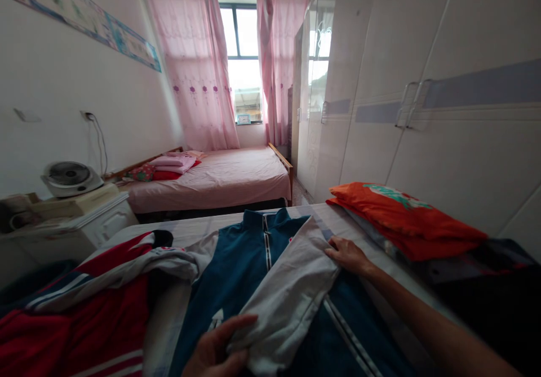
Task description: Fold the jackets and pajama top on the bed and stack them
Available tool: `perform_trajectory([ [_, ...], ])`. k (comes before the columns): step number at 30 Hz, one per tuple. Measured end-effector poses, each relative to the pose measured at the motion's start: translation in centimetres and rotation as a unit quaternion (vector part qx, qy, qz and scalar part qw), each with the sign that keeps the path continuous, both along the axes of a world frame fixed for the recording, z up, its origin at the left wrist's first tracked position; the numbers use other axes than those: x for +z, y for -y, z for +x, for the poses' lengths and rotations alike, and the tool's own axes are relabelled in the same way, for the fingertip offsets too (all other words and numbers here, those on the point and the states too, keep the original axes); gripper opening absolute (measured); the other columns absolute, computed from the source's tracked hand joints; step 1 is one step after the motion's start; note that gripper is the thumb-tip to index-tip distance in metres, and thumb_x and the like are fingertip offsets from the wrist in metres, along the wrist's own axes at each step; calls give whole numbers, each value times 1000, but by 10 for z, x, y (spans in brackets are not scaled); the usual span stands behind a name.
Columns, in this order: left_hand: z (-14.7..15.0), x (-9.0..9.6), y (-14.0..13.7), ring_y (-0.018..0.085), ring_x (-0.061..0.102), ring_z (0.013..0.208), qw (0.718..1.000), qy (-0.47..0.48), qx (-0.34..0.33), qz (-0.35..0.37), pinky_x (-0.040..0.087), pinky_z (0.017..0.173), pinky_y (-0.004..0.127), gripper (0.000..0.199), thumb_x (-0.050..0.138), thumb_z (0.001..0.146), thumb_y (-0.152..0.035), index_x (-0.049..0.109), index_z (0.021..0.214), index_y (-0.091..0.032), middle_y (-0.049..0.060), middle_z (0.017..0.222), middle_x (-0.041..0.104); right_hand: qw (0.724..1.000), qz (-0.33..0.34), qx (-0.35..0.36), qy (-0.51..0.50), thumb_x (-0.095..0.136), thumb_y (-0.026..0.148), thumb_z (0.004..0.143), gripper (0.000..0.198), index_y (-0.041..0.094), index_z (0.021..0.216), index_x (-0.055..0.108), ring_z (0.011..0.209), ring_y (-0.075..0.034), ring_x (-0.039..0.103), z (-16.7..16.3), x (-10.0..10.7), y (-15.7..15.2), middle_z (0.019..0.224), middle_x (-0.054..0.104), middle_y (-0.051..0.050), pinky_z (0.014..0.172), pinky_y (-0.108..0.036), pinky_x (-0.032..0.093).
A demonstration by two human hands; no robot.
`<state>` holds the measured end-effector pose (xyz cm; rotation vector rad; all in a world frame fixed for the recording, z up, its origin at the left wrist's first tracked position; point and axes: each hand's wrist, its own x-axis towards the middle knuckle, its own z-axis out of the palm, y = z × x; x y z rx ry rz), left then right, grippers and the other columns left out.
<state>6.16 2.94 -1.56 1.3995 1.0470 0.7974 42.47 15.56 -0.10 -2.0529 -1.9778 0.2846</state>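
A teal zip jacket [245,253] with pale grey sleeves lies front up on a pale checked sheet [164,332], its collar pointing away from me. One grey sleeve [291,287] is folded diagonally across the jacket's front. My left hand [222,346] is closed on the cuff end of that sleeve, near the bottom of the view. Up by the shoulder, my right hand [347,254] pinches the same sleeve at its outer edge. The other sleeve [186,261] stretches out to the left, over a red garment [105,315] with white stripes.
Folded orange clothing [406,213] sits on a pile at the right, beside white wardrobe doors [380,157]. Beyond is a bed [236,174] with a pink sheet and folded bedding [173,165]. A small fan [70,177] stands on a white cabinet [105,219] at left.
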Motion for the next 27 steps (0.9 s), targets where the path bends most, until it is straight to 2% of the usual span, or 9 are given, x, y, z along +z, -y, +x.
perform_trajectory([
  [3, -13, 18, -6, 26, 57, 110, 992, -74, 51, 87, 49, 89, 32, 50, 62, 75, -49, 62, 117, -22, 6, 119, 62, 1000, 21, -5, 7, 46, 30, 82, 25, 15, 94, 62, 95, -22, 60, 0, 4, 6, 98, 67, -11, 80, -28, 40],
  [5, -19, 23, -5, 25, 53, 116, 958, -195, 86, 193, 47, 93, 32, 39, 58, 79, -42, 63, 114, -24, 6, 126, 58, 999, 46, -11, 14, 44, 29, 83, 32, 12, 106, 59, 106, -24, 55, -8, 11, 11, 111, 62, -15, 87, -32, 38],
  [7, -19, 20, 1, 24, 49, 121, 888, -318, 94, 319, 45, 96, 33, 35, 56, 82, -36, 63, 115, -28, 5, 134, 52, 997, 77, 2, 12, 42, 33, 86, 41, 13, 120, 52, 118, -24, 47, -22, 16, 18, 127, 54, -15, 94, -35, 35],
  [9, -15, 8, 8, 28, 47, 123, 790, -416, 67, 446, 46, 95, 37, 40, 56, 82, -38, 58, 121, -31, 7, 137, 48, 993, 108, 37, 5, 37, 38, 89, 47, 17, 129, 45, 126, -23, 39, -39, 16, 25, 138, 45, -12, 100, -37, 31],
  [12, -11, -13, 15, 31, 56, 113, 638, -494, -10, 591, 55, 79, 37, 50, 61, 77, -45, 54, 125, -32, 10, 127, 58, 990, 105, 95, 20, 35, 45, 89, 52, 22, 135, 42, 134, -23, 29, -59, 1, 32, 145, 36, -8, 106, -41, 24],
  [14, -13, -20, 18, 27, 61, 105, 591, -518, -32, 618, 57, 70, 30, 50, 62, 76, -41, 54, 124, -30, 9, 121, 62, 990, 72, 113, 48, 34, 47, 89, 53, 24, 136, 41, 135, -24, 27, -65, -13, 34, 146, 34, -6, 108, -43, 19],
  [19, -15, -10, 25, 23, 58, 111, 639, -516, 6, 571, 55, 71, 26, 37, 58, 73, -28, 61, 110, -27, 6, 124, 60, 987, 42, 131, 79, 35, 46, 89, 51, 23, 134, 45, 133, -27, 31, -62, -18, 27, 144, 38, -8, 106, -46, 23],
  [23, -7, -2, 27, 25, 61, 102, 627, -489, -1, 607, 53, 80, 36, 33, 53, 77, -25, 60, 109, -28, 4, 113, 66, 983, 65, 154, 70, 34, 25, 90, 41, 23, 127, 51, 122, -19, 46, -62, 6, 11, 132, 52, -7, 99, -32, 34],
  [27, 3, -5, 28, 19, 63, 82, 640, -486, 2, 595, 53, 70, 29, 34, 46, 82, -11, 57, 111, -24, 5, 94, 66, 987, 71, 127, 75, 37, 18, 87, 37, 23, 119, 55, 98, -16, 59, -69, 13, -13, 117, 59, -8, 82, -25, 41],
])
